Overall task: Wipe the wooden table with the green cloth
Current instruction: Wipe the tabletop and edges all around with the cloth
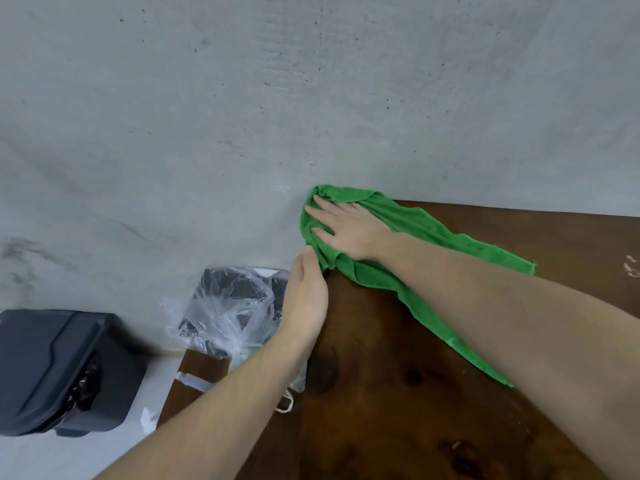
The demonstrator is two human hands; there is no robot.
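The green cloth (415,237) lies spread over the far left corner of the dark wooden table (433,393). Its bunched end hangs slightly past the corner, and a long tail runs back toward me under my right forearm. My right hand (346,226) lies flat on the cloth's bunched end, fingers spread and pointing left. My left hand (306,299) sits at the table's left edge just below that corner, its fingertips touching the cloth's lower fold. I cannot tell whether those fingers pinch the cloth.
A grey concrete wall (311,98) stands right behind the table. Left of the table on the floor are a clear plastic bag (225,313) over dark items and a black lidded bin (65,368). White marks (631,266) dot the table's right side.
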